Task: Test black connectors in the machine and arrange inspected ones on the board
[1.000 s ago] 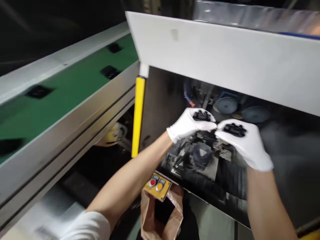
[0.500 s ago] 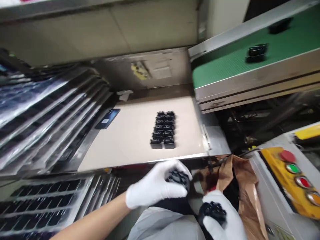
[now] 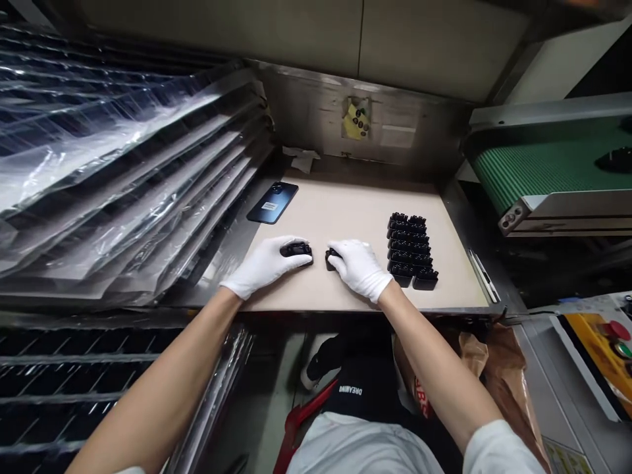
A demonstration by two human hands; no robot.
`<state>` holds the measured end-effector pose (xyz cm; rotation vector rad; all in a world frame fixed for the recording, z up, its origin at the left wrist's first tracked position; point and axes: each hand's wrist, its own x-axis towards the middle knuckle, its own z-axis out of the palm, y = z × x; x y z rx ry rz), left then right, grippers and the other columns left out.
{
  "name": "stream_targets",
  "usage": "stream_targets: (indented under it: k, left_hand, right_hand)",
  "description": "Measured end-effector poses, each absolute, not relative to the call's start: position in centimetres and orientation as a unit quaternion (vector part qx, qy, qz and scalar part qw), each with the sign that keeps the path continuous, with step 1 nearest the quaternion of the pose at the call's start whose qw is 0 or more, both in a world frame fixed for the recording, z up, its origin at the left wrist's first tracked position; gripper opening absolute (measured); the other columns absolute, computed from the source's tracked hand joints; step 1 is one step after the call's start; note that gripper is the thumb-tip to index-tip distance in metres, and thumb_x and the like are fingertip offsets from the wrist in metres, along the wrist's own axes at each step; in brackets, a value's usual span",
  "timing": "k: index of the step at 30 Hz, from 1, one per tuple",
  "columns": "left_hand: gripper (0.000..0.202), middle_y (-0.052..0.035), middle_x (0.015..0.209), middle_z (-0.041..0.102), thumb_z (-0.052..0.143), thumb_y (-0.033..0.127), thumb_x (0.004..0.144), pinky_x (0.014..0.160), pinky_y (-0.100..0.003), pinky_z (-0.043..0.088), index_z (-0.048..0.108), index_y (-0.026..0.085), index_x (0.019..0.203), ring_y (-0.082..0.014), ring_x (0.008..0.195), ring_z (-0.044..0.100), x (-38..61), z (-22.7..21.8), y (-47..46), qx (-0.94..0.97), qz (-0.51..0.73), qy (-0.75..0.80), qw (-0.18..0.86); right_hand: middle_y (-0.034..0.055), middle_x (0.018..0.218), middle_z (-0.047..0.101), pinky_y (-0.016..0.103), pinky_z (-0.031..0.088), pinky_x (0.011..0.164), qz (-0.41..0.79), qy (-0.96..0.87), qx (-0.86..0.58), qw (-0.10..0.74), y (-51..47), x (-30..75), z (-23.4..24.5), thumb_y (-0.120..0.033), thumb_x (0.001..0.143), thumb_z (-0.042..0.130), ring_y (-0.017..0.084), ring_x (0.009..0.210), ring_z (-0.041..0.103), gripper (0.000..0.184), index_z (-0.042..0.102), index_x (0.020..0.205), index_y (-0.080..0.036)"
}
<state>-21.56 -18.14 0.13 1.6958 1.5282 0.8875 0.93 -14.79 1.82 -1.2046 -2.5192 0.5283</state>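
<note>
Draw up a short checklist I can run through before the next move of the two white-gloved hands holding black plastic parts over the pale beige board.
1. Left white-gloved hand grips a black plastic part: ok.
2. Right white-gloved hand grips a second black plastic part: ok.
3. Hands kept apart above the pale beige board: ok.
4. Double row of black plastic parts standing in tidy order: ok.
5. Board edge free of loose items: not ok, a dark blue smartphone lies there.
6. Held parts free of damage: cannot tell, gloves hide them.
</note>
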Motion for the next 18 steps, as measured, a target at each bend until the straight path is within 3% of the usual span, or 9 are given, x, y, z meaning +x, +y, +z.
stream_targets:
  k: [2, 4, 7, 9, 11, 14, 18]
  left_hand:
    - [0.056, -0.0119, 0.125, 0.076, 0.077, 0.055, 0.081, 0.11, -0.043, 0.05, 0.074, 0.017, 0.122, -0.0324, 0.117, 0.069, -21.8, 0.1, -18.4, 0.665, 0.334, 0.59, 0.314]
    - [0.061, -0.0137, 0.133, 0.072, 0.076, 0.052, 0.083, 0.116, -0.048, 0.046, 0.068, 0.018, 0.133, -0.0343, 0.127, 0.064, -20.7, 0.1, -19.5, 0.667, 0.37, 0.61, 0.217]
    - [0.045, -0.0149, 0.131, 0.07, 0.074, 0.042, 0.091, 0.116, -0.051, 0.045, 0.069, 0.023, 0.13, -0.0338, 0.128, 0.063, -15.9, 0.1, -22.0, 0.67, 0.442, 0.596, 0.019]
    - [0.039, -0.0166, 0.136, 0.068, 0.073, 0.039, 0.093, 0.113, -0.052, 0.045, 0.069, 0.025, 0.13, -0.0343, 0.128, 0.062, -11.3, 0.3, -23.1, 0.713, 0.434, 0.549, -0.037]
    - [0.046, -0.0202, 0.149, 0.059, 0.073, 0.04, 0.094, 0.112, -0.056, 0.043, 0.066, 0.026, 0.137, -0.0386, 0.136, 0.056, -6.7, 0.6, -23.1, 0.776, 0.369, 0.51, -0.034]
    - [0.055, -0.0263, 0.16, 0.047, 0.073, 0.041, 0.094, 0.11, -0.061, 0.041, 0.062, 0.02, 0.143, -0.0452, 0.144, 0.047, -2.0, 0.7, -21.9, 0.829, 0.268, 0.491, -0.002]
    - [0.037, -0.026, 0.148, 0.058, 0.071, 0.031, 0.094, 0.1, -0.056, 0.047, 0.068, 0.017, 0.128, -0.043, 0.132, 0.057, -0.7, 0.0, -20.9, 0.843, 0.216, 0.493, 0.006]
  right_hand:
    - [0.0129, 0.131, 0.074, 0.051, 0.05, 0.108, 0.148, -0.887, -0.411, 0.15, -15.4, 1.4, 2.1, -0.027, 0.103, 0.056, 0.032, 0.121, 0.066, 0.03, 0.069, 0.129, -0.018]
    - [0.0126, 0.137, 0.071, 0.048, 0.05, 0.11, 0.119, -0.883, -0.403, 0.21, -17.2, 3.5, 2.6, -0.026, 0.103, 0.055, 0.029, 0.126, 0.064, 0.033, 0.066, 0.134, -0.019]
    - [0.0101, 0.13, 0.074, 0.044, 0.052, 0.11, 0.051, -0.848, -0.409, 0.333, -20.6, 9.2, 3.4, -0.022, 0.103, 0.054, 0.025, 0.123, 0.066, 0.032, 0.067, 0.133, -0.023]
    - [0.0102, 0.119, 0.077, 0.045, 0.054, 0.105, -0.025, -0.808, -0.452, 0.377, -22.2, 13.4, 3.6, -0.019, 0.101, 0.057, 0.026, 0.114, 0.069, 0.031, 0.069, 0.129, -0.023]
    - [0.0126, 0.11, 0.076, 0.048, 0.056, 0.097, -0.094, -0.782, -0.509, 0.347, -22.9, 16.8, 3.2, -0.023, 0.099, 0.062, 0.029, 0.104, 0.07, 0.03, 0.072, 0.127, -0.021]
    - [0.02, 0.123, 0.071, 0.056, 0.055, 0.096, -0.126, -0.785, -0.559, 0.233, -22.5, 19.5, 1.8, -0.036, 0.093, 0.071, 0.038, 0.112, 0.067, 0.045, 0.07, 0.134, -0.017]
    - [0.0191, 0.133, 0.069, 0.057, 0.054, 0.1, -0.058, -0.802, -0.564, 0.187, -22.1, 19.9, -0.5, -0.035, 0.092, 0.072, 0.04, 0.12, 0.065, 0.048, 0.067, 0.136, -0.018]
